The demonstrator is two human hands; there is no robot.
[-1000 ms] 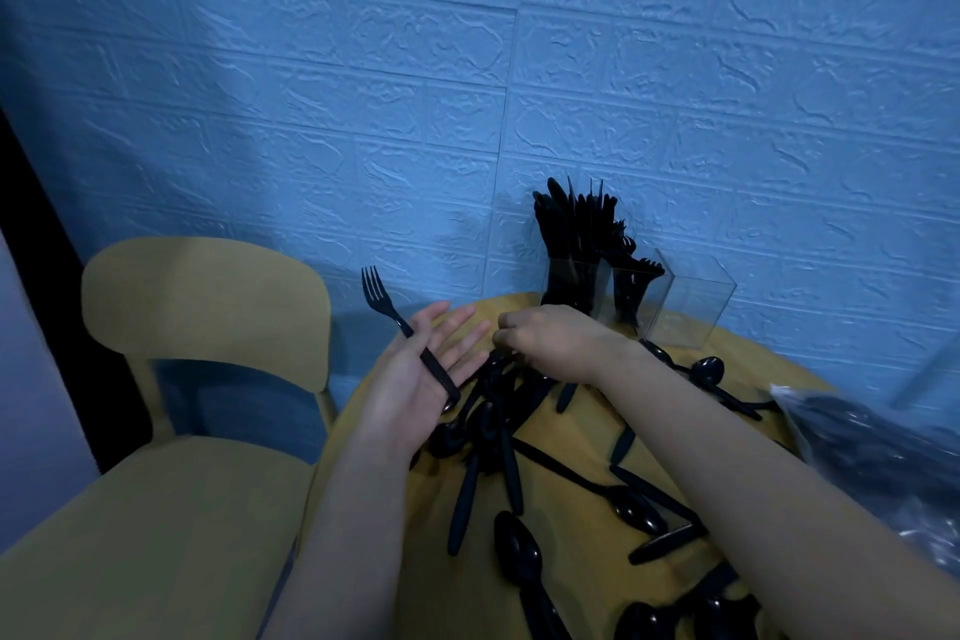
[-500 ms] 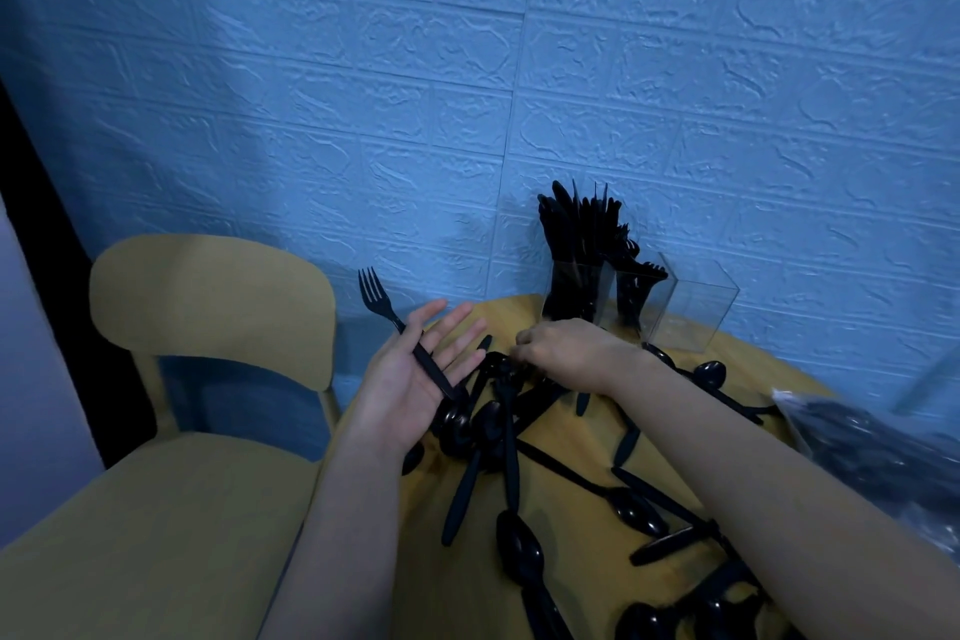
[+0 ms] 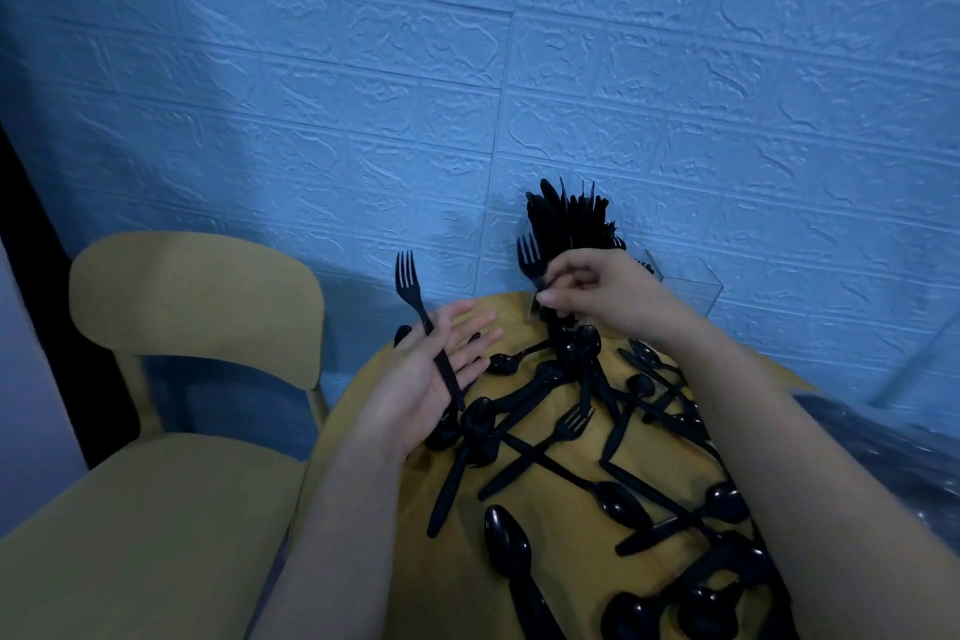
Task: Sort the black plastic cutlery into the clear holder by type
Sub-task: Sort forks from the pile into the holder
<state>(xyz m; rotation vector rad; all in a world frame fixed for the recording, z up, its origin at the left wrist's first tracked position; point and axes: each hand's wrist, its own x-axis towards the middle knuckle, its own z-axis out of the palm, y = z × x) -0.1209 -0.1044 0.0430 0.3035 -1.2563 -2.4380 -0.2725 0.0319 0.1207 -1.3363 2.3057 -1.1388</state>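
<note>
My left hand (image 3: 421, 379) lies palm up at the table's left edge, fingers straight, with a black fork (image 3: 423, 322) resting across the palm, tines up. My right hand (image 3: 597, 296) is raised in front of the clear holder (image 3: 691, 288) and pinches a second black fork (image 3: 531, 260) by its neck, tines up. The holder stands against the wall, and black cutlery (image 3: 566, 218) stands upright in its left compartments; its right compartment looks empty. Several loose black spoons, forks and knives (image 3: 561, 431) lie scattered on the round yellow table (image 3: 415, 561).
A yellow chair (image 3: 192, 296) stands to the left of the table. A clear plastic bag (image 3: 883, 447) with dark contents lies at the table's right edge. A blue textured wall is right behind the holder.
My right hand rose from the pile with a fork and moved back toward the holder. My left hand stayed palm up with its fork.
</note>
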